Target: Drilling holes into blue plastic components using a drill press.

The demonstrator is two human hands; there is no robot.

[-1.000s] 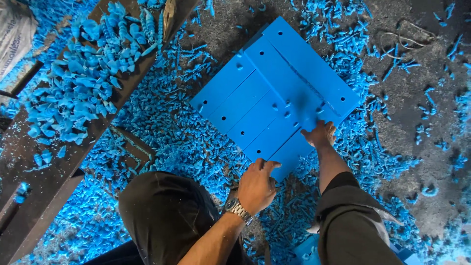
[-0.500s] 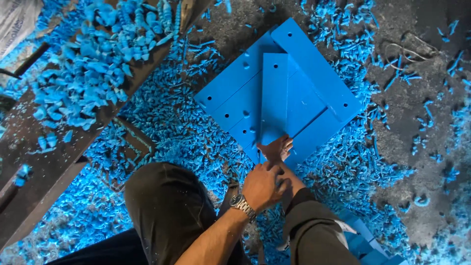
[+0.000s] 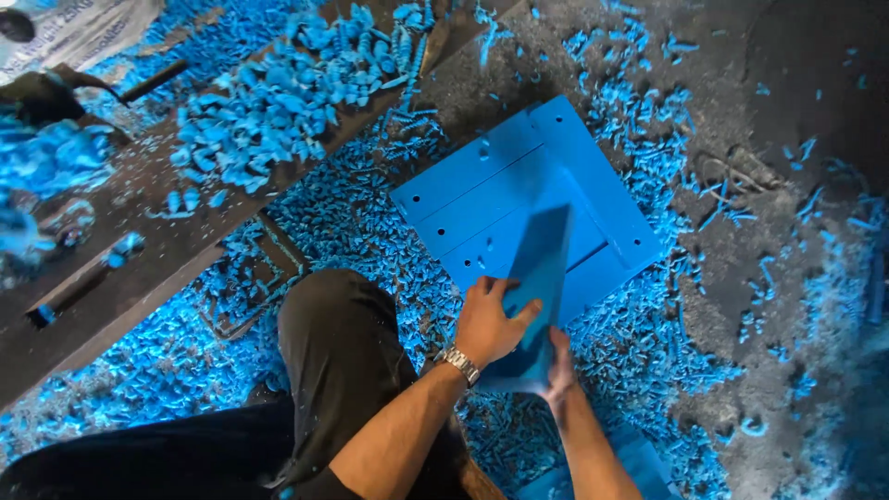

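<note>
A flat blue plastic strip (image 3: 540, 278), long and narrow with smooth faces, stands tilted up on its near end above a stack of blue plates (image 3: 482, 185). The strip looks a little blurred. The plates are rectangular, smooth and matte, with small round holes near their edges, and they lie flat on the dark grey floor (image 3: 787, 93). Around them the floor is covered with curly blue shavings (image 3: 370, 213), short and twisted like small spirals. More shavings lie in a heap on a dark wooden plank (image 3: 139, 250) that runs diagonally at the upper left.

The left hand (image 3: 488, 322) grips the strip from the left side, fingers curled over its edge and the thumb pressed against its face. A metal watch (image 3: 458, 363) sits on this wrist. The right hand (image 3: 558, 370) holds the bottom end of the strip from the right, closed around it, and the strip partly hides the fingers. Both forearms come up from the bottom edge and meet at the strip. A knee in dark trousers (image 3: 333, 333) is bent just left of the hands.
</note>
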